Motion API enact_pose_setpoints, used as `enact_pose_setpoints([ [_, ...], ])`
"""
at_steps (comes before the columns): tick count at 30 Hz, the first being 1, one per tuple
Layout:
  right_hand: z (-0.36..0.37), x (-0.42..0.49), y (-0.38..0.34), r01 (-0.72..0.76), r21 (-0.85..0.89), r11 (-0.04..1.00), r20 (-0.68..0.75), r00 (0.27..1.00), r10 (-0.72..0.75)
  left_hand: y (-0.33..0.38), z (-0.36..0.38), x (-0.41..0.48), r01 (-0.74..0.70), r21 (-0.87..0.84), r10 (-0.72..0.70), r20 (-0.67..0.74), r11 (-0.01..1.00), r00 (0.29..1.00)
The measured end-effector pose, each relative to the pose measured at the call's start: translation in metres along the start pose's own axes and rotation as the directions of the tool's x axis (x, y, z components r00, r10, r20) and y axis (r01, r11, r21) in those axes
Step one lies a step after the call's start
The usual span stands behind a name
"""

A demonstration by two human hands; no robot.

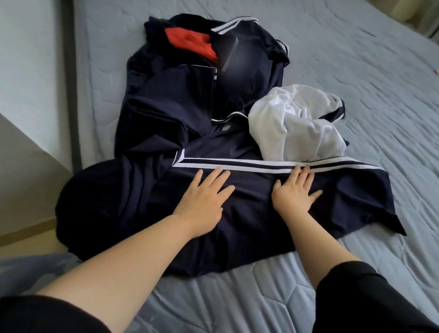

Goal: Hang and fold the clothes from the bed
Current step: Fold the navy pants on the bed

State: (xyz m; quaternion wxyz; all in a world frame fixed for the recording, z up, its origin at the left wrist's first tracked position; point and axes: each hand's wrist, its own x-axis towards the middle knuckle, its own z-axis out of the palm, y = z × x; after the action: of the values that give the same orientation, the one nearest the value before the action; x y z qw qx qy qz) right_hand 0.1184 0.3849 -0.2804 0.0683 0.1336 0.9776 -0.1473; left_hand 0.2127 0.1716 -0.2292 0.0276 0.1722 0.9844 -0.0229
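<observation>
cloth on a quilted bed

beside the stitched, matt grey-blue bed cover (329, 69): smooth navy garment (248, 217) with white woven stripes, crumpled white fabric (294, 125).

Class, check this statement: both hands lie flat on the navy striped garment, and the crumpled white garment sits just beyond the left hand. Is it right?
Not quite. In the head view the left hand and right hand do lie flat on the navy striped garment, but the crumpled white garment sits just beyond the right hand, not the left.
</observation>
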Motion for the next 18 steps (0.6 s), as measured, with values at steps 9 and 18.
enact_pose_setpoints([
  [9,-0.013,-0.059,-0.116,0.289,0.564,0.773,-0.186,0.957,-0.222,-0.087,-0.020,-0.036,0.712,-0.377,-0.780,-0.048,0.592,0.624],
  [18,-0.032,-0.054,-0.174,-0.225,0.895,0.384,0.342,0.901,-0.269,-0.091,-0.030,-0.036,0.429,-0.707,-0.490,0.132,0.562,0.861],
])
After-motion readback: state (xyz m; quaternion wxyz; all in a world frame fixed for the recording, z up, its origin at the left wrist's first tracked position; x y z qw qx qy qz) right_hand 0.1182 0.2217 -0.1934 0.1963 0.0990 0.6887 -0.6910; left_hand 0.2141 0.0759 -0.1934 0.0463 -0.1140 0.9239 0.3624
